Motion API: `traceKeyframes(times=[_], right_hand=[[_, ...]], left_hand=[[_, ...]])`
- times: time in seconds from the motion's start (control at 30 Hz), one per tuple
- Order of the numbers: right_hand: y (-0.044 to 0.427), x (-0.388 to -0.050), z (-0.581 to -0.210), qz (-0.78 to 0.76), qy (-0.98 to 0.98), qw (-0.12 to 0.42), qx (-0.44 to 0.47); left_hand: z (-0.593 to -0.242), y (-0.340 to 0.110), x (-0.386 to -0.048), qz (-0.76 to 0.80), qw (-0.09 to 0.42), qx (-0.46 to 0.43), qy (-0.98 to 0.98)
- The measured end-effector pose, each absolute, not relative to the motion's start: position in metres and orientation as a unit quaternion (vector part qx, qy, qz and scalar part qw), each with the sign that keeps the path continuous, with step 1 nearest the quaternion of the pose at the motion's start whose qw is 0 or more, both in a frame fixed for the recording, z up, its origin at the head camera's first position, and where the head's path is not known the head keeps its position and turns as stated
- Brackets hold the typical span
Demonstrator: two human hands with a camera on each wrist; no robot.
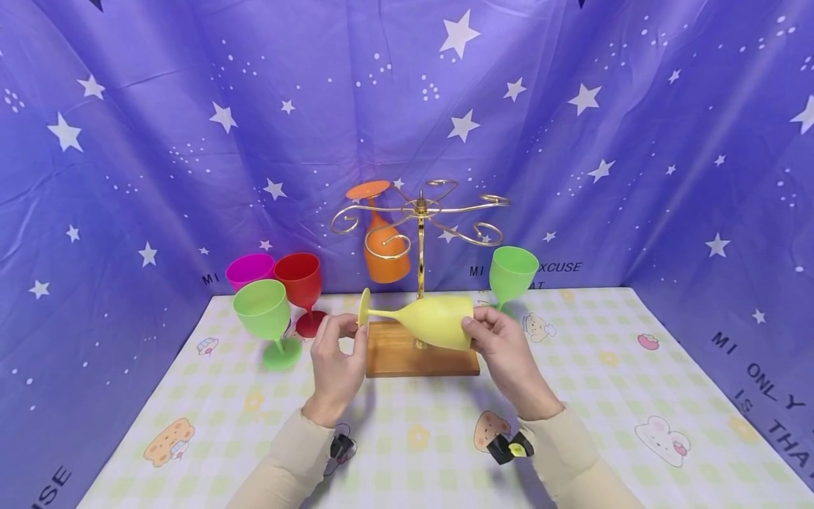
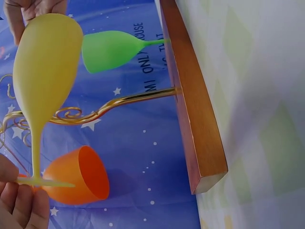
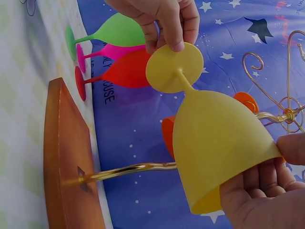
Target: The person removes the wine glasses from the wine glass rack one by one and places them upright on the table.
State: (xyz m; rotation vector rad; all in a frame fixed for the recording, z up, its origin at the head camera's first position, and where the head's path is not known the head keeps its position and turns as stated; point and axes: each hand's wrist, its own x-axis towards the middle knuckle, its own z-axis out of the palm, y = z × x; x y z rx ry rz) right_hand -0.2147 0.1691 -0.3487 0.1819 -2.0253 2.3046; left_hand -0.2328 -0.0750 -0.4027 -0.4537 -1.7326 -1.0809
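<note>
A yellow plastic wine glass (image 1: 439, 322) lies sideways in the air in front of the gold rack, its foot to the left and its mouth to the right. My left hand (image 1: 338, 360) pinches the foot between thumb and fingers. At the other end my right hand (image 1: 509, 353) grips the rim, with fingers inside the bowl in the right wrist view. The gold glass rack (image 1: 421, 247) has several curled arms and a wooden base (image 1: 422, 360). An orange wine glass (image 1: 386, 254) hangs upside down from one of its left arms.
On the left stand a red glass (image 1: 299, 279), a magenta glass (image 1: 249, 268) and a green glass (image 1: 262, 311). Another green glass (image 1: 512, 272) stands behind the rack at right. A checked cloth (image 1: 572, 438) covers the table, and a purple star curtain (image 1: 305, 141) encloses it.
</note>
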Motion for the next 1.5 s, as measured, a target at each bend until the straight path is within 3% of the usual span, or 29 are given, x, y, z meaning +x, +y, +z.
traceKeyframes(times=[0.5,0.93,1.2,1.5], right_hand=[[0.175,-0.215,-0.345,0.712,-0.695,0.085,0.058],[0.18,-0.214,-0.342,0.662,-0.734,0.138,0.065],[0.181,-0.214,-0.34,0.652,-0.738,0.161,0.071],[0.184,-0.214,-0.341,0.637,-0.746,0.179,0.08]], left_hand=[[-0.399,-0.071,-0.232,-0.436,0.508,-0.242,-0.703],[-0.406,-0.074,-0.235,-0.436,0.486,-0.209,-0.728],[-0.409,-0.074,-0.233,-0.429,0.435,-0.17,-0.773],[-0.412,-0.073,-0.23,-0.406,0.34,-0.125,-0.839]])
